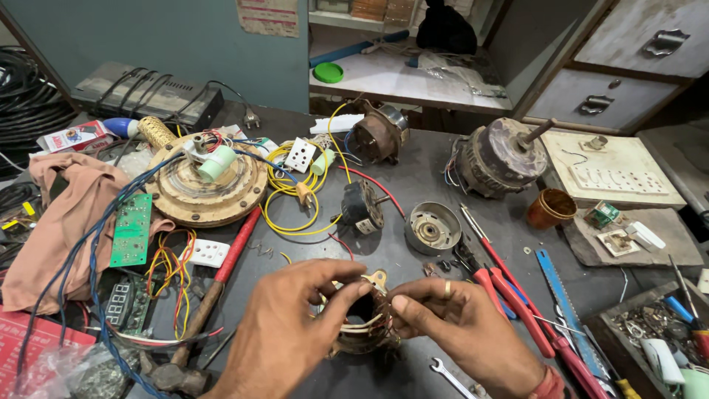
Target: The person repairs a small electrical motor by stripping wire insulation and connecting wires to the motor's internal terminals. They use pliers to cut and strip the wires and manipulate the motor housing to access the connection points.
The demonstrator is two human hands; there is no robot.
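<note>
While pinched, stator coil between hands.

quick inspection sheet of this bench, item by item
surface: dark workbench, crowded, with bare patches mid-bench.
job's things: wound motor stator, gripped from both sides just above the bench.
clutter: round fan motor housing, green circuit board, small motor, metal bearing cap, large motor, red-handled pliers, hammer, spanner, pink cloth.
grippers: left hand and right hand both pinch the stator's rim.
cables: yellow wire loops, blue wires, black cable coil.
surroundings: teal wall, shelf, grey drawers.
</note>
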